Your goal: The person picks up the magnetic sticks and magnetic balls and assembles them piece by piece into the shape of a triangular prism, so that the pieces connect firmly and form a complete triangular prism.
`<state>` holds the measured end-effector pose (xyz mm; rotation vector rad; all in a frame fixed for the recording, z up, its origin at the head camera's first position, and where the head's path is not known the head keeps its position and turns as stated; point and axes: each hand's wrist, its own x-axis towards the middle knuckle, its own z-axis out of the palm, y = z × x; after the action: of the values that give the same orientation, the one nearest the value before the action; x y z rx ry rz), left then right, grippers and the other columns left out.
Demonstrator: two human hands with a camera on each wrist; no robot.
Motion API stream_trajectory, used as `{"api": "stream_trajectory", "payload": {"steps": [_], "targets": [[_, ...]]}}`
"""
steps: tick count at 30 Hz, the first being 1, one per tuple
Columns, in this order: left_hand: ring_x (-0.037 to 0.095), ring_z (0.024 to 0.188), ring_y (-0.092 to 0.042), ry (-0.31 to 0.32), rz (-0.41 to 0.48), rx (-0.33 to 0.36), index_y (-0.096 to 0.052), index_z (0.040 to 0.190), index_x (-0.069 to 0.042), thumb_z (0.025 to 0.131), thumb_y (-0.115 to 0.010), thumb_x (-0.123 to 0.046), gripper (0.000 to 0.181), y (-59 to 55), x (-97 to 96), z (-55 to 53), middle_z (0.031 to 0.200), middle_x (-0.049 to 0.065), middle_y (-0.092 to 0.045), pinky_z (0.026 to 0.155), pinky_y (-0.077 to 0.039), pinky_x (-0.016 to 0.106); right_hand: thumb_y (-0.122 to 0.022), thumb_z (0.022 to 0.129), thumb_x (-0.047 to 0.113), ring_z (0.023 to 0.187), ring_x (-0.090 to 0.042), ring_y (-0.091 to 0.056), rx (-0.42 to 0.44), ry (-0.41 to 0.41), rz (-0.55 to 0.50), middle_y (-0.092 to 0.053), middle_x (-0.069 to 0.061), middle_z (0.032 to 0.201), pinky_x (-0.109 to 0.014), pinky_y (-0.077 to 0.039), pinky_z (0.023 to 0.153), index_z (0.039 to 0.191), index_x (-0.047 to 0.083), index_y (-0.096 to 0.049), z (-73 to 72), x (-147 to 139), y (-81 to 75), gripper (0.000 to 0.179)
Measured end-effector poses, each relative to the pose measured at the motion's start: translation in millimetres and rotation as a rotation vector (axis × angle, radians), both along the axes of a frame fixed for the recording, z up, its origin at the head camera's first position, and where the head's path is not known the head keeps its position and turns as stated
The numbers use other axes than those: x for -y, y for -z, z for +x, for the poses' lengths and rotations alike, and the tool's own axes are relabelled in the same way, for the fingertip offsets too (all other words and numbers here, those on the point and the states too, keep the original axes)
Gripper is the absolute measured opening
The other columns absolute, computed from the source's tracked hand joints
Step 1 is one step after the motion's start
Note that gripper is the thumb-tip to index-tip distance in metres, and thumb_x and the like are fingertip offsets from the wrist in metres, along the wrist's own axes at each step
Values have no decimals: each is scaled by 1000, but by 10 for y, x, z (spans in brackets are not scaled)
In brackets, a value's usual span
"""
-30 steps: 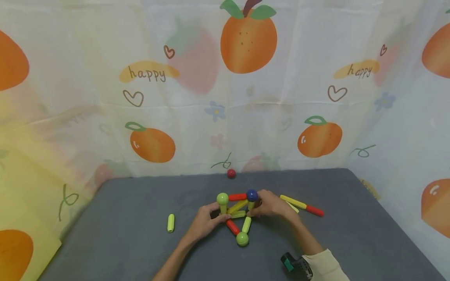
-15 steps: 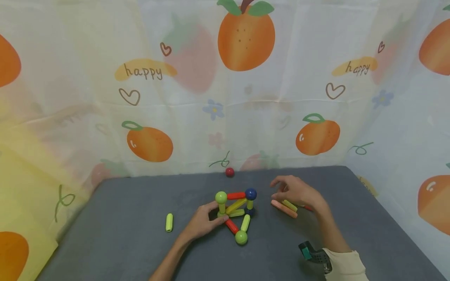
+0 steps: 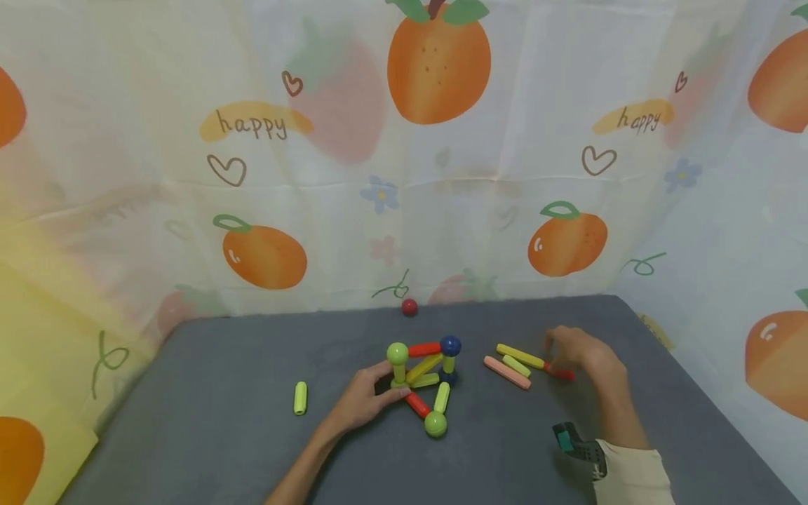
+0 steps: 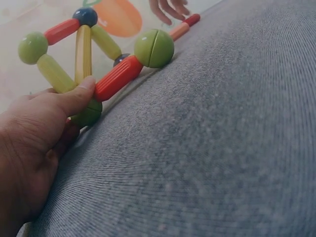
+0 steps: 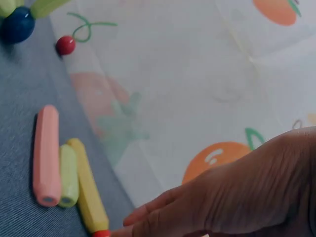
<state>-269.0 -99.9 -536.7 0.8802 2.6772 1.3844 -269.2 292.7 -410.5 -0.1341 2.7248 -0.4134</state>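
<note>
A building-toy frame of coloured rods and balls (image 3: 424,367) stands mid-table, with green balls on its left and front and blue ones at the right. My left hand (image 3: 362,400) grips its lower left corner; in the left wrist view the thumb lies over the lower green ball (image 4: 90,114) and rod ends. My right hand (image 3: 587,354) hovers at the right, its bent fingers right at a red rod (image 3: 563,374). That rod meets the end of a yellow rod (image 3: 519,355). Beside them lie a short light-green rod (image 3: 516,365) and a pink rod (image 3: 507,373).
A lone light-green rod (image 3: 300,398) lies left of my left hand. By the back edge of the grey table (image 3: 208,435) rests a small red ball (image 3: 409,307). A fruit-print curtain (image 3: 454,231) hangs right behind the table.
My right hand has let go of the frame's right side and moved right, past the pink and green rods, to the red rod. My left hand keeps its hold at the left corner.
</note>
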Motion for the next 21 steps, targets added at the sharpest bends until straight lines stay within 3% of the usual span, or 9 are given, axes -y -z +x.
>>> {"api": "stream_trajectory", "payload": {"steps": [5,9,14,21], "targets": [[11,108,-67,-5,-9,3,-70,116,-23,97,-75,-35,24,-9,8,2,115,-6,-73,102,-53,36,-73,85,-6,83,-25,-51,56,8,10,-57,-13,104,-38,-44,70,113,4,-62,-58,-16,123,32],[11,109,-67,-3,-12,14,-70,116,-23,96,-76,-35,24,-15,17,16,115,-6,-73,102,-53,37,-71,83,-12,76,-22,-49,60,-25,-40,-53,-10,96,-35,-42,67,111,6,-54,-72,-45,241,37],[14,114,-68,2,-8,9,-70,121,-23,97,-75,-37,27,-12,12,21,121,-5,-73,104,-53,39,-64,83,-16,65,-18,-41,86,-37,-66,-45,-6,84,-34,-34,62,110,13,-47,-55,-89,273,43],[16,113,-68,1,1,-6,-70,120,-21,98,-75,-35,27,5,10,32,120,-3,-73,103,-53,40,-61,89,-13,71,-20,-48,80,-74,-4,-53,-10,98,-35,-40,65,118,11,-57,-46,-69,197,37]]}}
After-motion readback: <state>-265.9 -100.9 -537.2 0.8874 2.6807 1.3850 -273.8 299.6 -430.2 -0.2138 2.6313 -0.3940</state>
